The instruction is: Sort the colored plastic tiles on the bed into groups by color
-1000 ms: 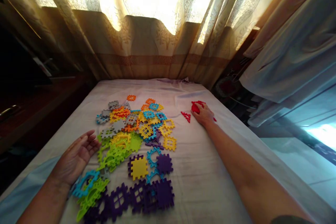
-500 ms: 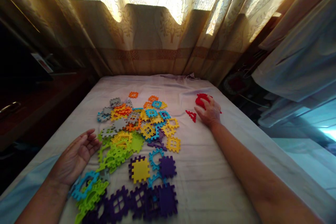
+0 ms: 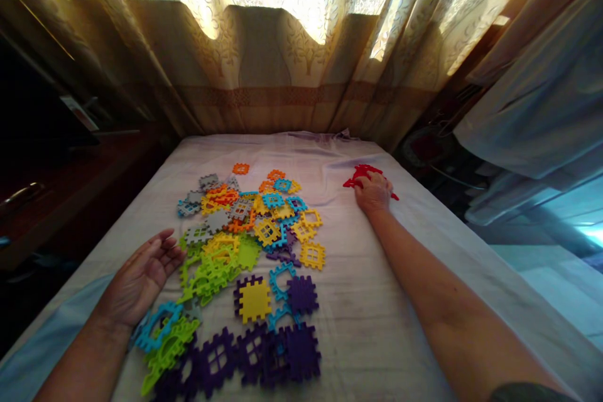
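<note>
My right hand (image 3: pixel 375 192) rests on a small heap of red interlocking plastic pieces (image 3: pixel 367 169) at the far right of the bed-like surface. Its fingers are bent over the red pieces, and my palm hides part of them. At lower left, my left hand (image 3: pixel 146 273) lies palm up with loosely curled fingers apart and nothing in it. Beside it are green pieces (image 3: pixel 214 276), with a blue frame piece (image 3: pixel 160 326) near the wrist. Purple square pieces (image 3: pixel 219 358) lie in a row along the near side, and a yellow square piece (image 3: pixel 255 300) sits on a purple one.
A mixed pile of yellow window pieces (image 3: pixel 267 232), grey pieces (image 3: pixel 218 221) and orange pieces (image 3: pixel 240 168) spreads over the left middle of the pale sheet (image 3: pixel 367 301). Curtains (image 3: pixel 264 63) hang behind it. Dark furniture (image 3: pixel 28 195) stands at left.
The red triangular piece that lay apart, left of the heap, is now against the other red pieces. My right hand has shifted slightly left. My left hand keeps its pose.
</note>
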Demonstrator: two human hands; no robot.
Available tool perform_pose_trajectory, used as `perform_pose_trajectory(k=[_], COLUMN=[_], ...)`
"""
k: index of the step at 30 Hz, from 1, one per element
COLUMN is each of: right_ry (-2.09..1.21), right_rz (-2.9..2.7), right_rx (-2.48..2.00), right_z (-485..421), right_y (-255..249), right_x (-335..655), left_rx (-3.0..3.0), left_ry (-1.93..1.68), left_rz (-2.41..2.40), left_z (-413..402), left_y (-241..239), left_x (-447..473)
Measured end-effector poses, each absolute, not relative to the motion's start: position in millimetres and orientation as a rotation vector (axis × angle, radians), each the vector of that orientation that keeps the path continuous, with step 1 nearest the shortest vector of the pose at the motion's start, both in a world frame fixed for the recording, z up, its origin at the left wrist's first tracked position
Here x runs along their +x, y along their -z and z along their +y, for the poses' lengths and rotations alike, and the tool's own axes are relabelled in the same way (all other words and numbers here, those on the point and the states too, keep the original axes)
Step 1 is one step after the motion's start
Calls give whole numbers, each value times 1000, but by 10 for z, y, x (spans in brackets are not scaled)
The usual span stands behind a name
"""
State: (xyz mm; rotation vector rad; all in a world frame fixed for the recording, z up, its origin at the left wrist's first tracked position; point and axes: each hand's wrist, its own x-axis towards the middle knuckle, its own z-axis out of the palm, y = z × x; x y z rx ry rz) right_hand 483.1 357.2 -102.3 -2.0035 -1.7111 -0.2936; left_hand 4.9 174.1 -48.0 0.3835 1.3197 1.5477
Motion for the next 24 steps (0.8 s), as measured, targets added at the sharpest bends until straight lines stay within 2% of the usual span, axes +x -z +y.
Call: perform_pose_trajectory(k=[15,19,24], right_ry=[298,151,-220], right_rz=[-1898,-1905,-1968], right_rx=[-1904,-1867,-1900], right_z=[3070,3060,3083], right_y=[887,789,564], right_x=[4459,3997,3061], left_rx=[609,612,598], left_ry=[-1522,-1545,-1568], left_rz=[1263,1215,1179], left_z=[1678,1662,1674], left_y=[515,520,563], left_x=[98,81,48])
